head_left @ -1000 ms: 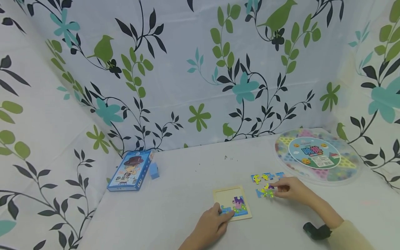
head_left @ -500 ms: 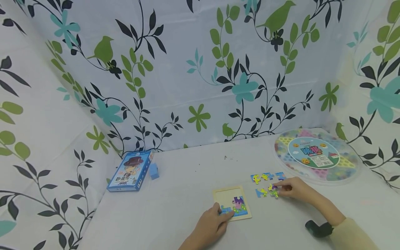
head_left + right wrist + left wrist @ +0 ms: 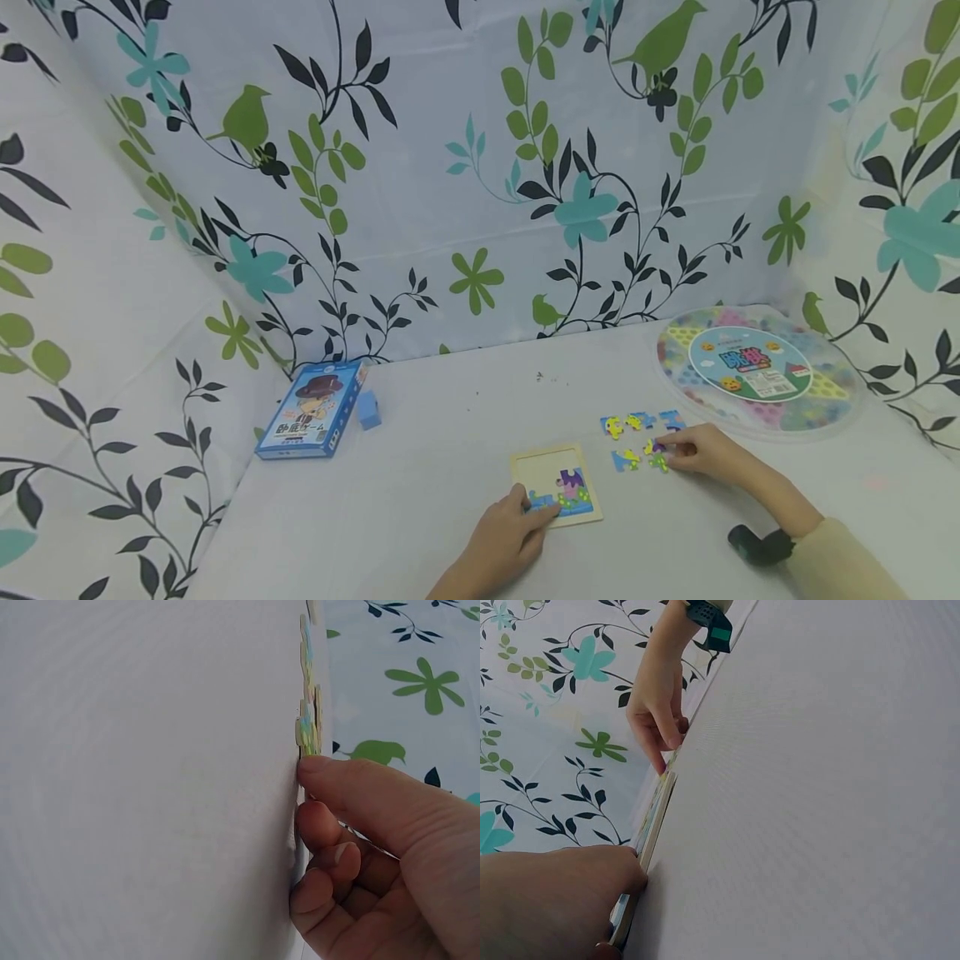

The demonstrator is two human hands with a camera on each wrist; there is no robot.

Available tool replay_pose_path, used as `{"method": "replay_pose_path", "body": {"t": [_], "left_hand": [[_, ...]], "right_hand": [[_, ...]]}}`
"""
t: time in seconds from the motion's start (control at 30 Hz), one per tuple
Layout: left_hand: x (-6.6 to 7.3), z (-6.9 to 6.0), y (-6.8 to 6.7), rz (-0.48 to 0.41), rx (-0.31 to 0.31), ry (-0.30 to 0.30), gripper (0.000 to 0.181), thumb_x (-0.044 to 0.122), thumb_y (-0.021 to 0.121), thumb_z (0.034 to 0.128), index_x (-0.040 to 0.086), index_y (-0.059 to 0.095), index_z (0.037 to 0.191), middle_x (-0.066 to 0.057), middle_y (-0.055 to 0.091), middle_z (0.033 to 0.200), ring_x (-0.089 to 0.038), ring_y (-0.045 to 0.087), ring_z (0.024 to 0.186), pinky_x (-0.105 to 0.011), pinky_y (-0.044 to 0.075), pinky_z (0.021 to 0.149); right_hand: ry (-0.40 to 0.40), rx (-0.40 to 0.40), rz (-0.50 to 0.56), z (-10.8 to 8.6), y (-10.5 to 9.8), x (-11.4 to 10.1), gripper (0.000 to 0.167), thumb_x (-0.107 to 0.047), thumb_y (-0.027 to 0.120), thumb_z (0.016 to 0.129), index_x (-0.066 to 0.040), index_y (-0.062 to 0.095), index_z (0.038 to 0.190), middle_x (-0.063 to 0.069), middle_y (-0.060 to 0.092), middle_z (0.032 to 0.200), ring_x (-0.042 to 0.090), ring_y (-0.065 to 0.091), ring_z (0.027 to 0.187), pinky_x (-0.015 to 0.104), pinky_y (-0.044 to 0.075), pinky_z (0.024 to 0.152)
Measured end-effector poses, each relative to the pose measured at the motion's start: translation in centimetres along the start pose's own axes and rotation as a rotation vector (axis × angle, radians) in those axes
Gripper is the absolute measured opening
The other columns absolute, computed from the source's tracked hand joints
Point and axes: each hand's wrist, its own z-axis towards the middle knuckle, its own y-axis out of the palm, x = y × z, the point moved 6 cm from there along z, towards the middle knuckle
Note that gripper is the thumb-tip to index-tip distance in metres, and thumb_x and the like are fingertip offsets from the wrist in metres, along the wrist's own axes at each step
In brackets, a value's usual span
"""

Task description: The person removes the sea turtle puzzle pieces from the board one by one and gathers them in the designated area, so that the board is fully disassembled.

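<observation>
My left hand (image 3: pixel 504 537) holds the left edge of a small wooden puzzle tray (image 3: pixel 542 468), its index finger lying over the pieces in the lower part. Several blue, pink and purple pieces (image 3: pixel 572 481) fill the tray's bottom and right side; the upper left shows bare wood. To the right, my right hand (image 3: pixel 705 454) pinches a yellow, purple and green puzzle piece (image 3: pixel 657 461) at its right side, low on the table. Loose pieces (image 3: pixel 624 425) lie just beyond and left of it. In the right wrist view the thumb meets the edge of the flat pieces (image 3: pixel 306 727).
A blue card game box (image 3: pixel 311 412) with a small blue block (image 3: pixel 369 410) lies at the back left. At the back right is a round, clear-packed board game (image 3: pixel 750 367). A dark wrist strap (image 3: pixel 759 546) is near the right forearm. Patterned cloth stands behind.
The right hand has slid its piece slightly to the right, opening a gap from the neighbouring loose piece. The left hand and tray have stayed in place.
</observation>
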Motion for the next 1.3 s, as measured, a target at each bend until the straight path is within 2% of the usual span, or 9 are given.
{"method": "replay_pose_path", "body": {"t": [0.23, 0.4, 0.6, 0.9, 1.0, 1.13, 1.3], "left_hand": [[0.2, 0.1, -0.2, 0.002, -0.013, -0.015, 0.032, 0.016, 0.060, 0.0792, 0.024, 0.066, 0.110, 0.008, 0.030, 0.076, 0.000, 0.027, 0.055, -0.012, 0.023, 0.047], [0.5, 0.2, -0.7, 0.012, 0.017, -0.006, 0.032, 0.013, 0.060, 0.0774, 0.022, 0.067, 0.107, 0.009, 0.026, 0.075, 0.000, 0.024, 0.055, -0.012, 0.021, 0.046], [0.5, 0.2, -0.8, 0.005, 0.021, -0.005, 0.032, 0.013, 0.060, 0.0771, 0.022, 0.068, 0.107, 0.008, 0.027, 0.075, 0.000, 0.024, 0.055, -0.012, 0.021, 0.046], [0.3, 0.1, -0.4, 0.009, 0.010, -0.016, 0.033, 0.014, 0.060, 0.0775, 0.023, 0.067, 0.108, 0.008, 0.028, 0.076, 0.000, 0.027, 0.054, -0.011, 0.022, 0.046], [0.3, 0.1, -0.3, 0.014, 0.006, -0.016, 0.033, 0.014, 0.059, 0.0773, 0.023, 0.067, 0.108, 0.008, 0.028, 0.076, 0.000, 0.026, 0.055, -0.011, 0.022, 0.047], [0.2, 0.1, -0.1, 0.019, -0.002, -0.017, 0.033, 0.015, 0.059, 0.0776, 0.023, 0.067, 0.109, 0.008, 0.028, 0.076, 0.000, 0.026, 0.055, -0.011, 0.022, 0.047], [0.2, 0.1, -0.2, 0.033, -0.007, -0.025, 0.032, 0.016, 0.059, 0.0782, 0.024, 0.066, 0.109, 0.008, 0.030, 0.076, 0.000, 0.026, 0.054, -0.012, 0.022, 0.046]], "right_hand": [[0.025, -0.002, -0.001, 0.1, 0.1, 0.1, 0.034, -0.009, 0.066, 0.079, 0.009, 0.060, 0.107, -0.009, 0.044, 0.061, 0.003, 0.037, 0.054, 0.021, 0.034, 0.049], [0.032, 0.003, 0.000, 0.1, 0.1, 0.3, 0.035, -0.010, 0.066, 0.079, 0.008, 0.060, 0.108, -0.008, 0.043, 0.061, 0.003, 0.037, 0.054, 0.021, 0.033, 0.049], [0.039, 0.047, -0.001, 0.1, -0.2, -0.2, 0.030, -0.010, 0.065, 0.079, 0.007, 0.062, 0.104, -0.008, 0.046, 0.064, 0.003, 0.038, 0.054, 0.021, 0.035, 0.048], [-0.056, 0.215, -0.067, 1.0, -1.6, -3.3, 0.019, -0.007, 0.066, 0.079, 0.000, 0.065, 0.096, -0.010, 0.055, 0.074, 0.004, 0.039, 0.056, 0.022, 0.035, 0.048], [-0.047, 0.240, -0.073, 1.4, -1.7, -4.4, 0.021, -0.009, 0.068, 0.077, -0.001, 0.066, 0.097, -0.009, 0.055, 0.076, 0.005, 0.038, 0.056, 0.021, 0.034, 0.047], [-0.024, 0.251, -0.065, 2.2, -1.6, -5.9, 0.025, -0.011, 0.070, 0.076, -0.004, 0.066, 0.099, -0.009, 0.051, 0.070, 0.006, 0.037, 0.055, 0.022, 0.033, 0.046], [-0.079, 0.261, -0.027, 3.3, -0.9, -7.7, 0.028, -0.011, 0.072, 0.074, -0.003, 0.065, 0.100, -0.005, 0.053, 0.072, 0.005, 0.038, 0.055, 0.021, 0.034, 0.047]]}}
